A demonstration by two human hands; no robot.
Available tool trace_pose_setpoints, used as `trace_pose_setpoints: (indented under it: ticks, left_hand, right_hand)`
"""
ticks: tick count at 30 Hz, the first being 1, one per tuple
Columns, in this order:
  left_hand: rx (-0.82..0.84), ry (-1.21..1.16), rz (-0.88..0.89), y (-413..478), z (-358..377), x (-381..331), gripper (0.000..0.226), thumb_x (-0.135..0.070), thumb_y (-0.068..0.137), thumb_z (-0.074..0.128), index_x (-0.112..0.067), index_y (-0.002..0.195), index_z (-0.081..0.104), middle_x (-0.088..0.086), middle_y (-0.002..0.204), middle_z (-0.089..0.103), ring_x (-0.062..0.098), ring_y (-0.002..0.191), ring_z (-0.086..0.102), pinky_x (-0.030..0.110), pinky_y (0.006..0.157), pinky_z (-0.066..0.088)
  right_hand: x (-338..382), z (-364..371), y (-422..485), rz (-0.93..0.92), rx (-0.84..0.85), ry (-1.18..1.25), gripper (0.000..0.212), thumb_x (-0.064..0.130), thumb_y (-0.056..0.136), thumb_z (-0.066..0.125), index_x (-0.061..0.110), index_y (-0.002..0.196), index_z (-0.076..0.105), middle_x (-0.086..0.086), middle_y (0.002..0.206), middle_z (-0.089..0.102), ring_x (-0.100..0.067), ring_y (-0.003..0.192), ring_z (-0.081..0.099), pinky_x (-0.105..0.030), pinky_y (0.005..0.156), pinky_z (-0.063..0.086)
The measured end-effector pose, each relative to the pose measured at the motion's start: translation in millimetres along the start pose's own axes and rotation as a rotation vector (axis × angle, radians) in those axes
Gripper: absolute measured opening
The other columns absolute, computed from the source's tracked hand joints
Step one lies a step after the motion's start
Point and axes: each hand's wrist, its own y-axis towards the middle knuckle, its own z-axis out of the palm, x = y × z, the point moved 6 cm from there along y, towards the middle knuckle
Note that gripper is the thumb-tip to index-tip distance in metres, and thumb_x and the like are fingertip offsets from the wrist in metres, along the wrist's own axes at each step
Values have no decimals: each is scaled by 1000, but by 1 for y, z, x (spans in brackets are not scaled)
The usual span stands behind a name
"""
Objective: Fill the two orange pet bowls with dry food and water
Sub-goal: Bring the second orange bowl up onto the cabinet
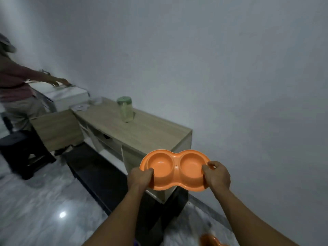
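- The left hand (pixel 142 176) and right hand (pixel 215 174) are each closed on an end rim of the orange double pet bowl (pixel 174 168), held in the air over the near corner of the wooden bench (pixel 142 132).
- Both wells look empty.
- Keep it level and set it flat on the bench, short of the green-lidded jar (pixel 126 110).
- A second orange bowl (pixel 210 240) lies blurred on the floor.
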Motion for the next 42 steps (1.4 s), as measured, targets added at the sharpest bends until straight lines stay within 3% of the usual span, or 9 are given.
trace_pose_setpoints:
  ticks: [4,9,13,17,24,29,36,42]
  left_hand:
    - [-84,3,-8,30,-84,17,32,-33,77,65,-6,95,65,12,93,66,24,77,63,29,59,47]
    - [-173,-9,-18,81,-199,50,31,-32,74,66,-5,91,67,13,89,67,26,76,63,29,58,45]
    - [-241,-15,-54,113,-271,78,31,-31,76,67,-4,91,66,13,86,66,27,74,63,29,57,45]
    - [-288,-38,-72,152,-320,95,28,-29,79,67,-3,89,64,11,80,63,24,67,59,27,54,42]
    - [-327,-52,-99,245,-366,93,29,-30,76,66,-2,85,65,12,77,64,25,62,58,25,51,40]
    - [-339,-41,-110,342,-384,68,31,-30,78,67,-3,93,62,9,81,62,24,69,59,25,53,40]
    - [-374,-29,-146,491,-412,15,30,-30,78,66,-1,86,65,12,80,62,29,73,60,28,61,43]
    - [-312,-36,-160,607,-406,-13,35,-31,76,68,2,89,68,17,88,69,36,86,67,36,78,56]
  right_hand:
    - [48,66,-37,-48,69,23,38,29,85,65,18,121,66,-9,124,65,-32,111,60,-40,92,48]
    - [109,171,-89,-94,149,56,38,32,86,66,18,121,67,-10,122,67,-32,110,61,-40,93,49]
    - [148,243,-119,-108,224,40,36,28,86,67,17,121,67,-9,123,66,-31,112,60,-31,86,44]
    - [185,306,-132,-139,266,27,39,30,85,68,17,122,67,-9,123,67,-31,110,61,-35,89,48]
    - [246,402,-105,-179,290,7,38,25,89,67,14,125,65,-11,125,66,-32,110,61,-24,69,40]
    - [291,490,-46,-179,307,24,36,28,85,69,16,119,68,-11,120,68,-33,108,61,-36,89,47]
    - [370,610,43,-187,342,47,35,30,83,69,17,116,70,-10,120,68,-33,108,62,-37,88,48]
    - [399,679,112,-147,283,32,37,31,81,69,18,115,70,-10,118,69,-33,108,63,-39,92,51]
